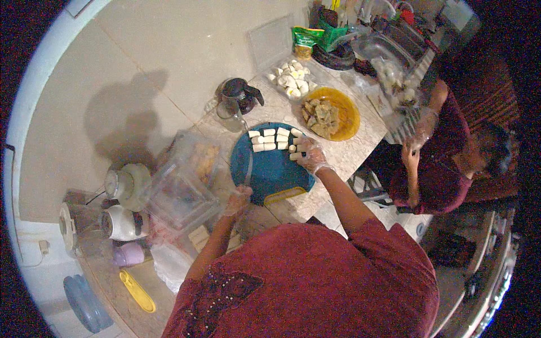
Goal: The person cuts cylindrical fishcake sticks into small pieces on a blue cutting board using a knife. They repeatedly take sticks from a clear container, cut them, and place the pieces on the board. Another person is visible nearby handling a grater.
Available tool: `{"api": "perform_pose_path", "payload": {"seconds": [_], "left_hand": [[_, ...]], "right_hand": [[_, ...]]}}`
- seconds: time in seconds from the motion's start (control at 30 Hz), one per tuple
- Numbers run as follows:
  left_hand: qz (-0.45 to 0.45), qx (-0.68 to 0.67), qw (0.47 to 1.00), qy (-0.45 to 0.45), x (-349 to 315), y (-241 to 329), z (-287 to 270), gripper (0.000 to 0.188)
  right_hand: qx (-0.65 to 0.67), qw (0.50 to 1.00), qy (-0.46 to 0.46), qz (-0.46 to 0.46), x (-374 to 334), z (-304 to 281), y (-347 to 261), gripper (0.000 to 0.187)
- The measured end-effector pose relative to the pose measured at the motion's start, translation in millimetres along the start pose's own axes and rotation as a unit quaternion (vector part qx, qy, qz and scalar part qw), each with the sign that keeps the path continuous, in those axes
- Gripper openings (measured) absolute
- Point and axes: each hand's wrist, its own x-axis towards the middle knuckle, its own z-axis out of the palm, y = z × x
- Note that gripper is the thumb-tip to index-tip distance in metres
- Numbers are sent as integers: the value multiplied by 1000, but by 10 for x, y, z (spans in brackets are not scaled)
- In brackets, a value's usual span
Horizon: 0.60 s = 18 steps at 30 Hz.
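A round blue cutting board (pixel 270 174) lies on the counter before me. Rows of short white cylindrical food pieces (pixel 269 139) are lined up on its far half. My left hand (pixel 239 200), in a clear plastic glove, is closed on a knife (pixel 249 166) at the board's left edge; the blade points away from me. My right hand (pixel 311 155), also gloved, has its fingers curled on white pieces at the right end of the rows. Its fingertips are partly hidden. A yellow handle edge (pixel 284 195) shows on the board's near side.
Beyond the board stand an orange bowl (pixel 347 115) of beige chunks, a clear tray of white-and-yellow pieces (pixel 293 79) and a dark-lidded jug (pixel 239 94). Clear plastic containers (pixel 183 194) are stacked left. At right, a person (pixel 434 158) works with gloved hands near a sink (pixel 389 50).
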Motion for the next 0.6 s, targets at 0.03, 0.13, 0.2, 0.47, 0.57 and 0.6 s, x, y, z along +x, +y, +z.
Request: {"api": "perform_pose_path", "payload": {"seconds": [0.03, 0.13, 0.2, 0.47, 0.57, 0.6], "left_hand": [[21, 44, 999, 10, 2, 11, -7, 45], [31, 16, 999, -12, -39, 45, -65, 45], [3, -34, 999, -28, -83, 57, -94, 47], [41, 90, 995, 24, 14, -68, 101, 58], [31, -2, 999, -36, 8, -79, 122, 59], [27, -1, 999, -29, 15, -47, 138, 58]], "right_hand": [[59, 998, 3, 5, -11, -3, -4, 65], [175, 982, -8, 76, -28, -4, -21, 61], [148, 989, 9, 25, -44, -2, -24, 60], [46, 993, 39, -105, -4, 55, 246, 54], [150, 984, 91, -30, 10, 255, 315, 54], [93, 990, 101, -39, -35, 288, 311, 56]]}}
